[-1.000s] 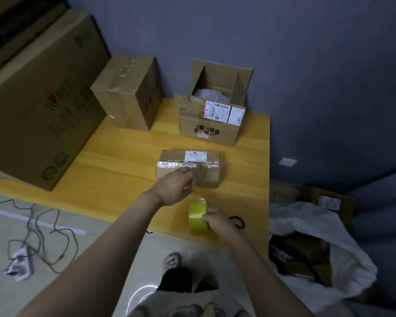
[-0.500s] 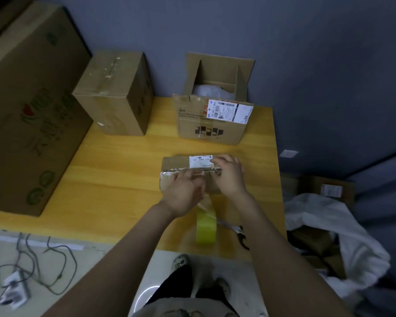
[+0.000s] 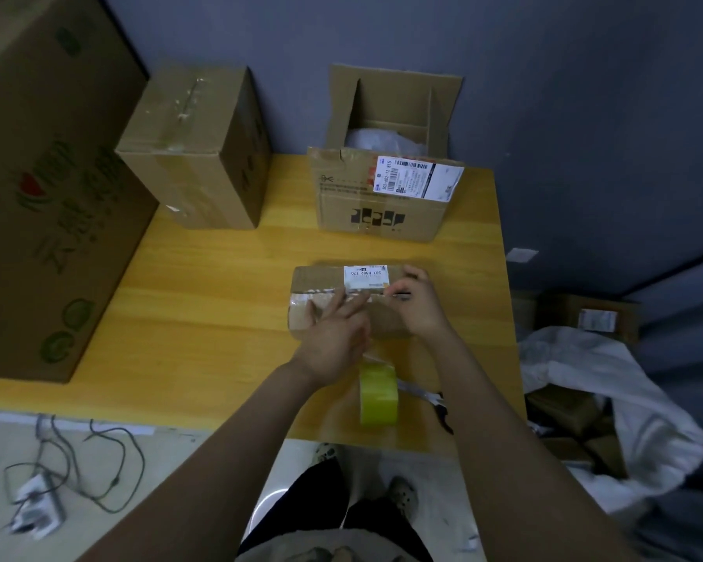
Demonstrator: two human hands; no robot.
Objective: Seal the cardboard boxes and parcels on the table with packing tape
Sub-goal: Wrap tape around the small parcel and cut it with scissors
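Observation:
A small brown parcel [image 3: 321,277] with a white label lies mid-table, and a shiny strip of tape runs along its top. My left hand [image 3: 333,334] presses flat on the parcel's top with its fingers spread. My right hand [image 3: 421,306] cups the parcel's right end, fingers curled over the far edge and thumb on the taped seam. A yellow-green tape roll [image 3: 378,393] stands on edge near the table's front, and a clear strip rises from it toward the parcel. An open box [image 3: 378,212] with a shipping label and a closed box [image 3: 195,156] stand at the back.
A large printed carton [image 3: 45,188] fills the left side of the wooden table [image 3: 204,318]. Scissors [image 3: 439,403] lie by the tape roll, partly under my right forearm. On the floor are cables [image 3: 78,452] to the left and a white sack of boxes [image 3: 609,399] to the right.
My right hand left the tape roll, came onto the parcel and slid to its right end. My left hand flattened and spread over the parcel's top.

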